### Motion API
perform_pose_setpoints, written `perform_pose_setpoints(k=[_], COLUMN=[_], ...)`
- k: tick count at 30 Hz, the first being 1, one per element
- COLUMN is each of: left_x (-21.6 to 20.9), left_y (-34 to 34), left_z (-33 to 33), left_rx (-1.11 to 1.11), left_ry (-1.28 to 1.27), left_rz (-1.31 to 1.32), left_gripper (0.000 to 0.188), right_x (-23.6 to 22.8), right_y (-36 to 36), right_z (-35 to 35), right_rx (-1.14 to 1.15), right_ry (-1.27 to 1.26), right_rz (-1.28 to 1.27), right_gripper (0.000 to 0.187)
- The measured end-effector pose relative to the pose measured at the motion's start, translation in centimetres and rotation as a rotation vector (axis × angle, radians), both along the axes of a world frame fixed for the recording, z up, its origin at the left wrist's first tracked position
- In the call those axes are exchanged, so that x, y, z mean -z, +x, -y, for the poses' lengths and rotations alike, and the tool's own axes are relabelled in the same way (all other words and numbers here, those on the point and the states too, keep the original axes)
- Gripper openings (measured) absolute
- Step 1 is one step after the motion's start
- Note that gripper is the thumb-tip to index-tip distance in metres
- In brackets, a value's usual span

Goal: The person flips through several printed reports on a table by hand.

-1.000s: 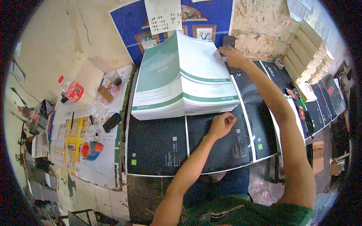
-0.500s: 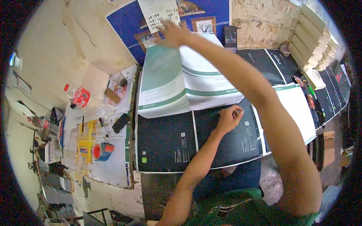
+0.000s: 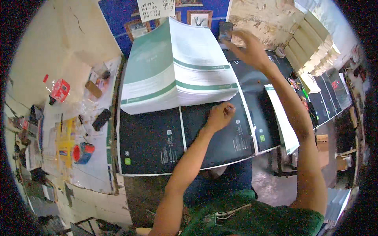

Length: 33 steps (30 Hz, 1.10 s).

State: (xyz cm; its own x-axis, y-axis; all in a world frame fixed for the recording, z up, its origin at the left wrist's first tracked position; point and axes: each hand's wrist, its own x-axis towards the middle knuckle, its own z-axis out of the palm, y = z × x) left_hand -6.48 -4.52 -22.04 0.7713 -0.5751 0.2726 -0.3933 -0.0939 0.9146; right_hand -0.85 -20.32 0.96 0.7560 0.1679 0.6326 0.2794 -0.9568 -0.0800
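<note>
A thick stack of printed sheets (image 3: 149, 84), white with green bands and bowed along a middle ridge, lies on the black-covered table (image 3: 149, 145). By its near right edge is my left hand (image 3: 221, 118), fingers curled closed; whatever they hold, if anything, I cannot make out. My right hand (image 3: 252, 51) is raised beyond the stack's right side, open with fingers spread. Its fingertips overlap a dark upright box-like object (image 3: 225, 31) in the view; contact cannot be told. A second white stack of sheets (image 3: 281, 118) lies to the right, partly covered by my right forearm.
On the left side table (image 3: 90, 173) are a red-labelled plastic bottle (image 3: 60, 91), a black block (image 3: 101, 120) and a blue-red tape roll (image 3: 83, 152). Cream stacked blocks (image 3: 311, 43) stand at the far right. Framed pictures (image 3: 199, 19) and a handwritten paper (image 3: 157, 8) are at the back.
My right hand has swung from over the stack's far left corner to beyond its right side. My left hand stays by the near edge, still closed. The whole view has shifted.
</note>
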Motion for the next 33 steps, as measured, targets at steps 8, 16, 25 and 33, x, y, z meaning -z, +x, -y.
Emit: perform_pose_setpoints(k=[8,16,25,33], left_x=[-1.2,-0.8,-1.1,-1.3], left_y=[-0.7,0.0,-0.6,-0.7], left_z=[0.3,-0.1,0.9,0.7], left_rx=[-0.011,-0.073,-0.048,-0.055], left_ry=[-0.061,0.042,0.035,0.078], left_rz=[0.019,0.082,0.074,0.099], left_gripper=[0.019,0.021,0.019,0.021], right_x=[5.3,10.1,8.4,9.4], right_y=[-20.2,-21.8,-23.3,-24.0], right_z=[11.8,14.6,15.5,19.3], right_rx=[0.603,0.589,0.550,0.448], right_ry=[-0.188,-0.173,0.057,0.179], right_rz=[-0.890,-0.930,-0.962,-0.969], right_gripper=[0.064,0.079,0.072,0.069])
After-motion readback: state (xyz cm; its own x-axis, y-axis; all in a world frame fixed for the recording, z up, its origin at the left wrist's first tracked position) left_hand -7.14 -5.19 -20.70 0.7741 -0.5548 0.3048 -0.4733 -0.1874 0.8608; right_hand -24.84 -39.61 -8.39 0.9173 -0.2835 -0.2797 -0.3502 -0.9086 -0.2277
